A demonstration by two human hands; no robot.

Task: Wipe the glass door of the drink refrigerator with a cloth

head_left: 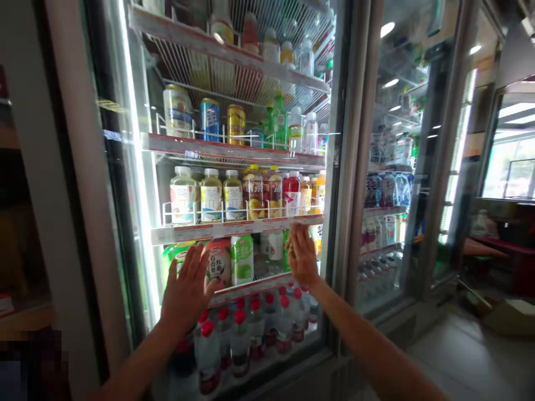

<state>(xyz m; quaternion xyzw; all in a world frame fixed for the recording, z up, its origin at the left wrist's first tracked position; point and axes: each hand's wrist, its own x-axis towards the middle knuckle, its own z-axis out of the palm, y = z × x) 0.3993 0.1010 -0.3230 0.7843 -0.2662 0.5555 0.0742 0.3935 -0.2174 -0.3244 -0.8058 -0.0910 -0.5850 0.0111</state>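
Note:
Both of my hands are raised in front of a lit drinks fridge (234,225). My left hand (186,288) has its fingers spread and holds nothing; it is nearest a carton with a dark red and pink label (219,260) and a green pack (178,252) on the lower shelf. Farther right, my right hand (301,255) is up at the shelf edge, its fingers stretched out and slightly blurred, with nothing visible in it. Between the hands stands a green and white carton (242,259). I cannot tell whether either hand touches the glass.
Bottled drinks (211,195) line the middle shelf, with cans (210,120) above. Red-capped water bottles (240,340) fill the bottom. A metal door frame (363,156) separates this fridge from another glass-fronted one (387,189). A cardboard box (512,317) lies on the floor at right.

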